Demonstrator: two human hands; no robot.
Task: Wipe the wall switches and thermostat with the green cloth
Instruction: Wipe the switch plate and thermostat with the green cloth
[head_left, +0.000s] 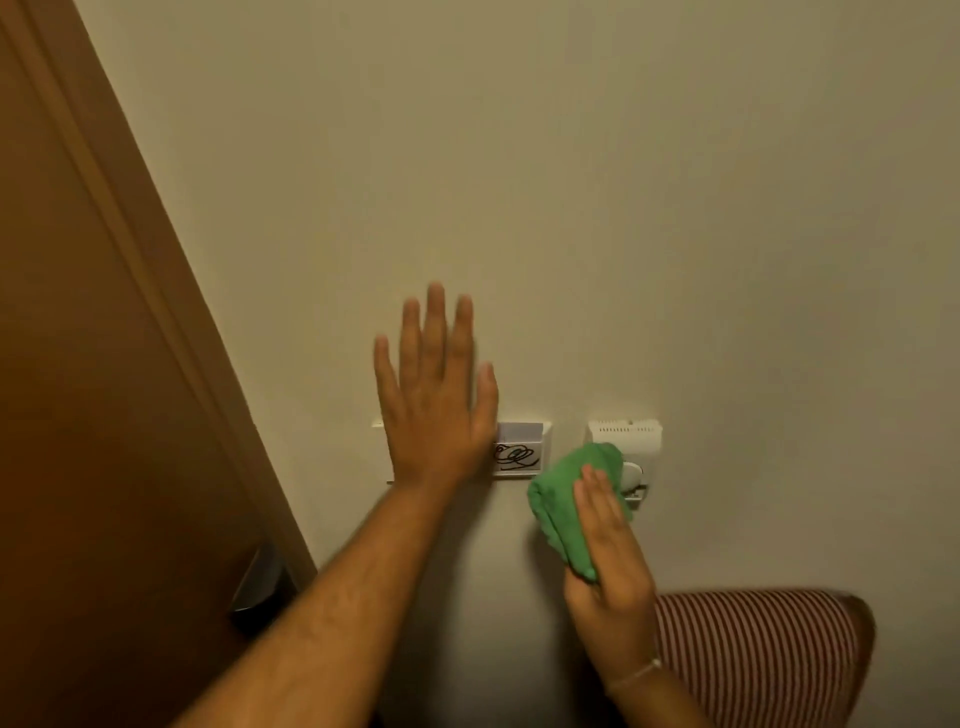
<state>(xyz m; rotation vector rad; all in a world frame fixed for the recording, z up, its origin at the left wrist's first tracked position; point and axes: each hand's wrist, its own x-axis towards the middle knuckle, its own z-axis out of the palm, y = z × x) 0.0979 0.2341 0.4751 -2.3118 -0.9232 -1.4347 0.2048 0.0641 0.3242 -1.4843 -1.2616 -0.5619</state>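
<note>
My right hand presses the folded green cloth against the wall, over the lower left part of the white thermostat. The thermostat's vented top and a bit of its round dial stay visible. My left hand lies flat on the wall with fingers spread, covering most of the white switch plate. Only the plate's right end shows, with a white card bearing a black scribble. The cloth sits just right of and below that end.
A brown wooden door with a dark metal handle fills the left side. A chair back with red and white stripes stands below the thermostat at the lower right. Plain beige wall spreads above.
</note>
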